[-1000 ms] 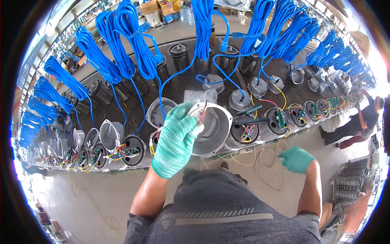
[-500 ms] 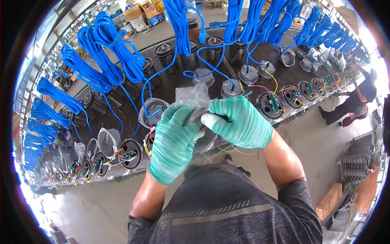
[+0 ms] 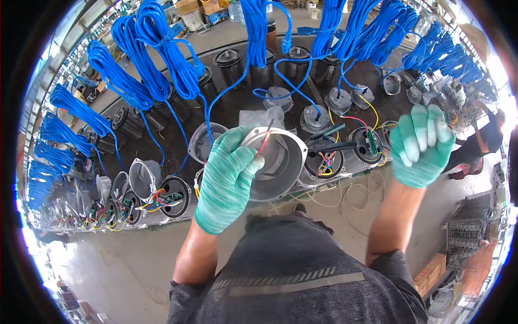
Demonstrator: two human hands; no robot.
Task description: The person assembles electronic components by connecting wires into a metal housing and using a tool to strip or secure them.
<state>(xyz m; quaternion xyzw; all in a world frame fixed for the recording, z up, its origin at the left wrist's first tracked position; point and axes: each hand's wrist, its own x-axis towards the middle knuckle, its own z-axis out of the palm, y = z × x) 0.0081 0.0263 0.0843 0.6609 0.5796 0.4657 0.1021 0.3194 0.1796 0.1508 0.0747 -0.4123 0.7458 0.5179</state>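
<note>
My left hand, in a green-and-white knit glove, pinches a short red wire with a thin pale tip between thumb and fingertips. The wire stands up before the open mouth of a round grey metal housing; whether the fingers also touch its rim I cannot tell. My right hand, gloved alike, is raised away to the right with its fingers loosely bent and nothing visible in it. Right of the housing sits a round motor end with coloured wires. Behind the housing lies a clear plastic bag.
Coiled blue cables hang along the bench's far side, leading down to grey caps. Black cylinders stand behind. More wired motor ends line the near edge. Another person is at the right, beyond a wooden crate.
My right hand has left my left hand and swung out to the right. The red wire and the housing's open mouth now show plainly. The view has shifted slightly.
</note>
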